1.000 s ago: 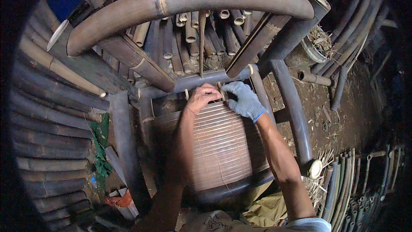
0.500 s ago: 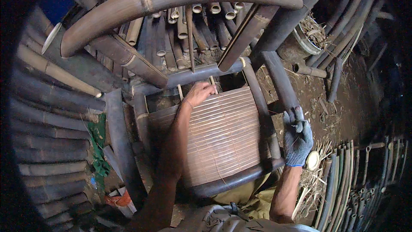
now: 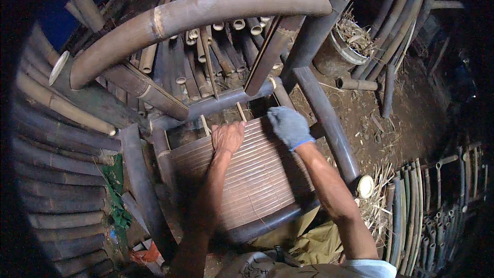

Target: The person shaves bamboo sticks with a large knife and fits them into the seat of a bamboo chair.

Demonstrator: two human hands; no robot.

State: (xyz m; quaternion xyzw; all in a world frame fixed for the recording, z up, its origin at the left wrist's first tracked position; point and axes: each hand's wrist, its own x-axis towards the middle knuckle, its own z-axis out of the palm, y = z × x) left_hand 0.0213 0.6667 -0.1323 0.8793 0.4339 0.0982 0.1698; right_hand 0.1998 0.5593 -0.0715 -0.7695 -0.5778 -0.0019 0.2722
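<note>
A bamboo chair frame (image 3: 229, 102) stands in front of me, its seat made of thin bamboo slats (image 3: 252, 175) side by side. My bare left hand (image 3: 228, 138) rests on the rearmost slats, its fingers curled over their back edge between two thin upright sticks. At the right end of the same edge is my right hand (image 3: 290, 126), in a grey knitted glove with a blue cuff. Its fingers are curled in, and what they may hold is hidden. Behind the slats a dark gap shows before the rear rail. The curved top rail (image 3: 206, 13) arches beyond both hands.
Bamboo poles (image 3: 188, 62) lie stacked behind the chair. A bucket of shavings (image 3: 342, 46) stands at the far right. More poles (image 3: 64, 185) line the left side, near a green cloth (image 3: 118, 190). Cut bamboo lengths (image 3: 409, 211) stand at the lower right.
My right hand has moved left and away from me, from beside the right armrest to the slats' back right corner. My left hand has shifted slightly nearer along the back edge. The view has shifted.
</note>
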